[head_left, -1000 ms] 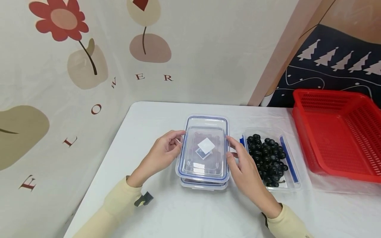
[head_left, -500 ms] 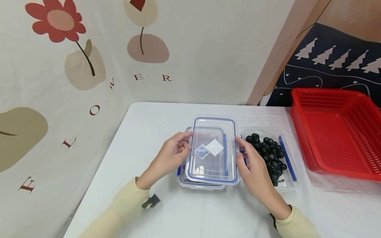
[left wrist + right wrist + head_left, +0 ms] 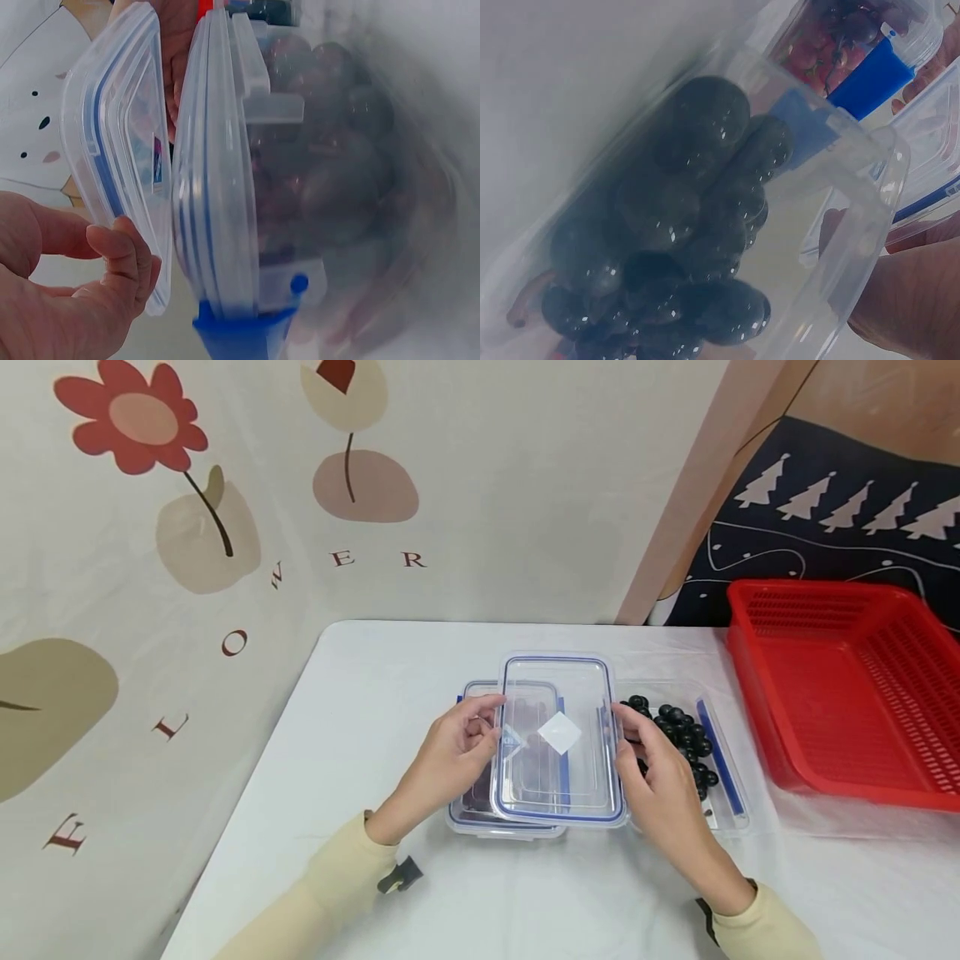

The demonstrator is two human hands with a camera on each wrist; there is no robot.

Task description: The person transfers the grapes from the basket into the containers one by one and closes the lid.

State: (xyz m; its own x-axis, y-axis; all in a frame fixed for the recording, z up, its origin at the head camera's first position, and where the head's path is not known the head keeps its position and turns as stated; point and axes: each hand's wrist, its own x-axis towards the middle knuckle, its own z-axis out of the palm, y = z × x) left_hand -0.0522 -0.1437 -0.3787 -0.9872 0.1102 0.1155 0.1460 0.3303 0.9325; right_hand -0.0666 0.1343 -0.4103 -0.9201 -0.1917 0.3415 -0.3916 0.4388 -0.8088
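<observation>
A clear plastic lid (image 3: 570,781) with a blue seal and a white diamond label is held level between both hands. My left hand (image 3: 438,756) pinches its left edge; my right hand (image 3: 667,785) holds the right edge. Partly beneath the lid is a lidded clear container (image 3: 506,832) with blue side clips. Dark reddish grapes (image 3: 337,172) show through its wall in the left wrist view. To the right sits an uncovered container (image 3: 738,827) with black grapes (image 3: 678,725), which the lid and right hand partly cover in the head view.
A red plastic basket (image 3: 832,710) stands on the right side of the white table (image 3: 375,693). Behind the table hangs a printed cloth (image 3: 525,527) with flowers and letters. A black strap (image 3: 400,877) sticks out near my left cuff.
Both hands have carried the lid to the right, from above the lidded container toward the uncovered one. More of the lidded container now shows, and fewer of the black grapes.
</observation>
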